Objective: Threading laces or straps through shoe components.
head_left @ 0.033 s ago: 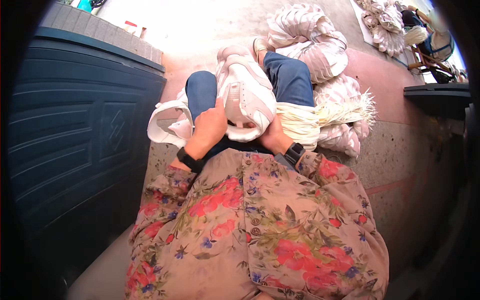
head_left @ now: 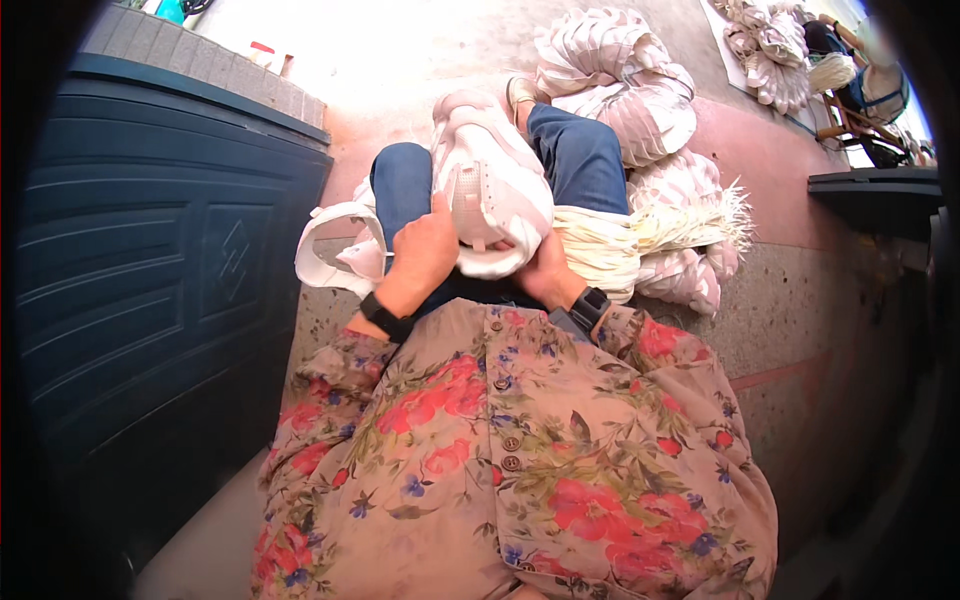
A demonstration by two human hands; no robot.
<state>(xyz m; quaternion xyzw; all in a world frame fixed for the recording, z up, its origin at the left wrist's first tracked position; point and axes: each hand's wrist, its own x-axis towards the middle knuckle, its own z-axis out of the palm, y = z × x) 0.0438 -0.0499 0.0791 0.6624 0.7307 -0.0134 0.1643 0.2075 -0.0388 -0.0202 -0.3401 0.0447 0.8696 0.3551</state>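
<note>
The pale shoe [head_left: 500,195] lies between the left hand [head_left: 423,250] and right hand [head_left: 550,275], toe [head_left: 465,106] near 12 o'clock. The left hand clamps its 8 o'clock edge; the right hand contacts 5 o'clock, finger closure indeterminable.

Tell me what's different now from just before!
Only a little: the left hand edged slightly right, and the near end of the pale shoe piece seems nudged slightly forward. Neither grip let go. The right hand, yellowish strips and pale bundles look the same.
</note>
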